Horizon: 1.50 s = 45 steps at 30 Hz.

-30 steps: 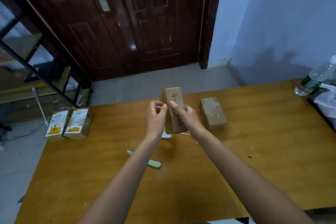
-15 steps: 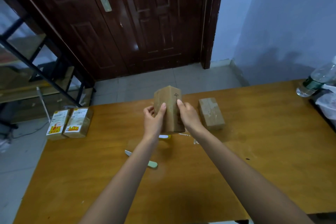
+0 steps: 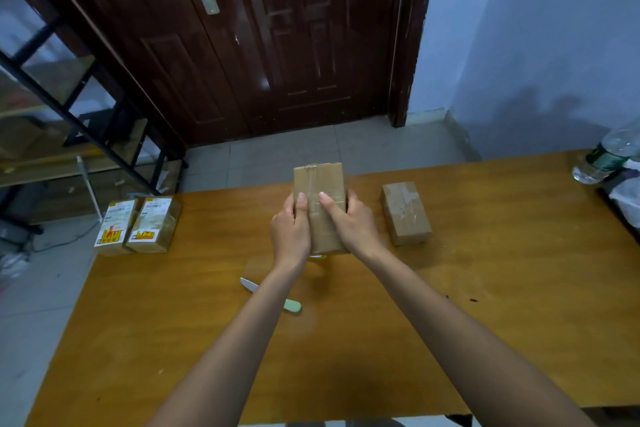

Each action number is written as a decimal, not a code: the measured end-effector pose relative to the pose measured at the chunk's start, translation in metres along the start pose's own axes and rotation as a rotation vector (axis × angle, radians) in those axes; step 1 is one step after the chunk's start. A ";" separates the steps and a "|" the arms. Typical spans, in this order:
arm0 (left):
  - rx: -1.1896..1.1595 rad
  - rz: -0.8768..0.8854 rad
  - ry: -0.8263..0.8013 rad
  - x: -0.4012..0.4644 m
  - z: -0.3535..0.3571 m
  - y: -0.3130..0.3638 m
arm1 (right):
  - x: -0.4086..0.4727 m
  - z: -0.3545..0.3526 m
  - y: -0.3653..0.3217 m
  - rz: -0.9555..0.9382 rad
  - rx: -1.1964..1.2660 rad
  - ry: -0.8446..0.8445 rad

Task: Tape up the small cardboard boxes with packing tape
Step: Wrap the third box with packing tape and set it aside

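A small brown cardboard box (image 3: 320,184) is held above the table's far middle, its broad face toward me with clear tape running down it. My left hand (image 3: 291,234) grips its left side, thumb on the face. My right hand (image 3: 351,224) grips the right side, thumb pressing on the tape. Just under the box a sliver of a yellow tape roll (image 3: 318,256) shows, mostly hidden. A second taped brown box (image 3: 406,213) lies flat to the right. Two labelled boxes (image 3: 138,225) sit at the table's far left corner.
A small knife with a pale green handle (image 3: 272,295) lies on the wooden table (image 3: 485,305), partly under my left forearm. A plastic water bottle (image 3: 607,152) and a white bag (image 3: 628,198) stand at the far right edge. Beyond the table are a dark door and a metal shelf.
The box has been turned in my hands: first its narrow marked face faced me, now its broad taped face does. Both thumbs have come round onto that face.
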<state>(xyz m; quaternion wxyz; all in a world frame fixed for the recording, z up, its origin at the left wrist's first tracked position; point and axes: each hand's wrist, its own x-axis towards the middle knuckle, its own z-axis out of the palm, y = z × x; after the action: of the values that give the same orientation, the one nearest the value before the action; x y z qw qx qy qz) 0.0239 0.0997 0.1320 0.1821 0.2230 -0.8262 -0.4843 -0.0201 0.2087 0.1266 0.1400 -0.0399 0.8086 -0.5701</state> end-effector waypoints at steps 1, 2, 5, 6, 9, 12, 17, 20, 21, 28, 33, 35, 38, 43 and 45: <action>0.008 0.002 -0.001 0.000 0.000 -0.002 | -0.002 0.001 0.000 0.005 -0.006 -0.008; 0.014 -0.009 -0.003 0.001 -0.001 -0.004 | -0.003 0.002 0.000 0.007 -0.014 -0.017; 0.003 -0.088 -0.020 0.002 -0.008 -0.010 | -0.005 0.004 -0.001 0.035 0.002 -0.062; -0.009 -0.103 -0.033 0.003 -0.011 -0.010 | -0.004 0.005 0.000 0.054 0.029 -0.077; -0.146 -0.186 -0.106 0.005 -0.024 -0.006 | -0.003 0.009 -0.004 0.103 0.146 -0.110; -0.319 -0.279 -0.253 0.010 -0.041 -0.009 | -0.002 0.014 -0.014 0.121 0.209 -0.122; -0.447 -0.350 -0.336 0.016 -0.078 -0.026 | -0.010 0.035 -0.035 0.112 0.265 -0.111; -0.341 -0.306 -0.287 0.018 -0.106 -0.032 | -0.022 0.055 -0.052 0.084 0.259 -0.052; -0.352 -0.309 -0.271 0.016 -0.116 -0.033 | -0.027 0.063 -0.058 0.079 0.266 -0.039; -0.266 -0.109 -0.216 -0.003 -0.199 -0.065 | -0.076 0.150 -0.083 0.016 0.062 0.182; -0.456 -0.220 -0.401 -0.014 -0.248 -0.089 | -0.116 0.206 -0.108 -0.096 0.057 0.188; -0.531 -0.314 -0.407 -0.015 -0.267 -0.100 | -0.126 0.218 -0.114 -0.101 0.127 0.139; -0.703 -0.404 -0.568 -0.011 -0.294 -0.111 | -0.132 0.223 -0.118 -0.142 0.144 0.146; -0.983 -0.437 -0.759 -0.006 -0.317 -0.110 | -0.120 0.216 -0.115 -0.012 0.142 0.064; -0.967 -0.424 -0.775 -0.003 -0.316 -0.111 | -0.119 0.217 -0.116 0.083 0.278 -0.125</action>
<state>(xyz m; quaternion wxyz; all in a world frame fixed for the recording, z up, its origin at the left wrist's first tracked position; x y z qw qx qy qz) 0.2114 -0.1741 0.1804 -0.1486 0.0833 -0.4589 -0.8720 0.1415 -0.0029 0.1887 0.2177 -0.0222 0.7127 -0.6665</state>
